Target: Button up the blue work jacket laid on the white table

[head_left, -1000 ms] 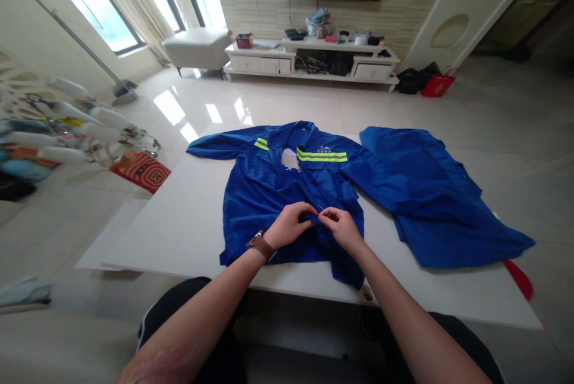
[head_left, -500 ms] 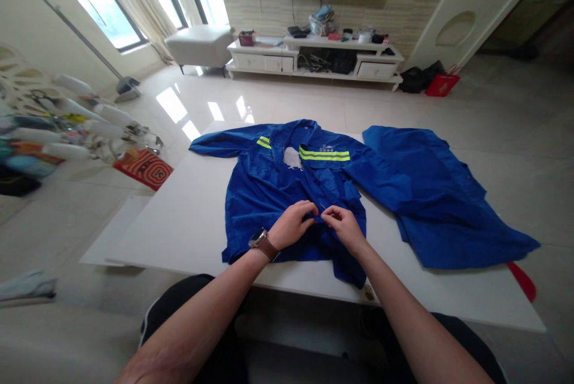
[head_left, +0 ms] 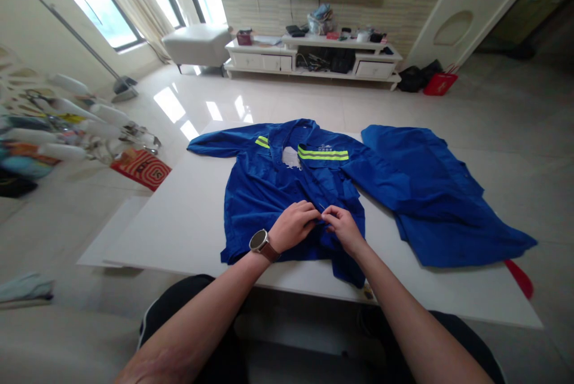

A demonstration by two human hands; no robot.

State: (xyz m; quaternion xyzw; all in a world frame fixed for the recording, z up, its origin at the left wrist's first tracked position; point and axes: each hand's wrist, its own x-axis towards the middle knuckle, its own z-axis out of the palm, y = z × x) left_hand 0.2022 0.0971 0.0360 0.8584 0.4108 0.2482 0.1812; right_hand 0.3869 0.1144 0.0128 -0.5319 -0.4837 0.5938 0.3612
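Observation:
A blue jacket (head_left: pixel 255 192) with yellow-green reflective strips lies front up, its collar away from me. My left hand (head_left: pixel 293 225), with a watch (head_left: pixel 259 241) on the wrist, is over the jacket's lower front, its fingers bent and closed near the front edge. Close beside it, my right hand (head_left: pixel 343 225) pinches with thumb and forefinger; a thin, light sliver shows at its fingertips, too small to name. The two hands' fingertips nearly touch. What the left fingers hold is hidden.
Blue trousers or another blue garment (head_left: pixel 448 210) lies to the right on the white table (head_left: pixel 179 222), partly by the jacket's sleeve. A red patterned box (head_left: pixel 141 168) is beyond the table's left edge. A white cabinet (head_left: pixel 255 61) stands at the far wall.
My left fingers have moved slightly right, closer to the right fingertips, and are more closed. The left wrist has turned a little, showing more of the watch face.

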